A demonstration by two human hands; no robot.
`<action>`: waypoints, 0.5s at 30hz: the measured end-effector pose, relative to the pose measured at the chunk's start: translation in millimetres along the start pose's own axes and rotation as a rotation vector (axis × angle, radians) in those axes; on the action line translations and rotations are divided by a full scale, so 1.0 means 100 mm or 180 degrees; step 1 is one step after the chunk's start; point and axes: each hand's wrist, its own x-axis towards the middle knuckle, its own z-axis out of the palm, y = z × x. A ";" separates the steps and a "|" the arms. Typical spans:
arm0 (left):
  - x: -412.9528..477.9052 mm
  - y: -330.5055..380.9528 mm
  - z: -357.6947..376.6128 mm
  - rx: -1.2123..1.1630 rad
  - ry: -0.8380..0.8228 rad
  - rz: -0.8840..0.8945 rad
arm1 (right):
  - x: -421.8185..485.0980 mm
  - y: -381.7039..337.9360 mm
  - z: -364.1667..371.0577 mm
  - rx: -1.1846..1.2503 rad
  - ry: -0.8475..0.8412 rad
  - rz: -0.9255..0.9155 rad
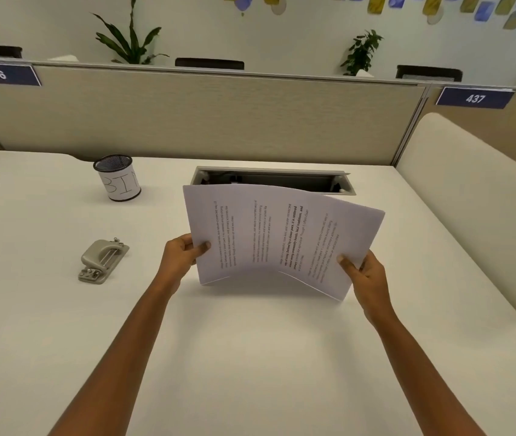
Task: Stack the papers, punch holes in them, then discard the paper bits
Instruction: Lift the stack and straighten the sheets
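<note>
So far: papers gathered, nothing punched

From my end, the papers (282,240) sit at frame centre, stood on edge over the desk (250,357) and bowed in the middle. The left hand (184,256) pinches their left edge, thumb in front and fingers curled behind. The right hand (363,272) grips the right edge the same way. I cannot tell whether the bottom edge touches the desk.

I judge the stacking nearly done, with the sheets being squared up. Punching and emptying the bits are both left. The punch (102,261) lies untouched at centre left, well apart from the papers. The bin (118,177) stands above it in the frame, toward upper left.

For room, the lower half of the frame is open desk between the forearms. Just behind the papers' top edge is an open cable slot (275,180), so I would keep the sheets clear of it. A padded panel (470,199) closes off the right side.
</note>
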 end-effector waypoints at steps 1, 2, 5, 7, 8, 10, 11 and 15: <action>0.00 0.00 0.00 0.0016 0.0010 -0.0006 | 0.00 0.01 0.01 0.0027 0.0015 0.0013; -0.01 -0.01 0.00 0.0029 0.0024 0.0004 | 0.00 0.01 0.02 0.0056 0.0040 0.0026; -0.02 -0.01 0.00 0.0026 0.0064 0.0097 | 0.00 0.02 0.04 0.0113 0.0117 0.0022; -0.03 -0.02 -0.02 0.0008 0.0042 0.0090 | 0.00 0.02 0.05 0.0126 0.0131 0.0032; -0.04 -0.03 -0.02 0.0000 0.0019 0.0057 | 0.00 0.03 0.05 0.0137 0.0115 0.0051; -0.07 -0.06 -0.04 -0.0010 -0.0021 -0.0013 | -0.01 0.06 0.05 0.0106 0.0054 0.0151; -0.09 -0.08 -0.04 -0.0028 -0.0030 -0.0031 | -0.02 0.07 0.05 0.0071 0.0024 0.0215; -0.13 -0.12 -0.02 -0.0182 0.0013 -0.0056 | -0.06 0.13 0.03 0.0017 0.0060 0.0364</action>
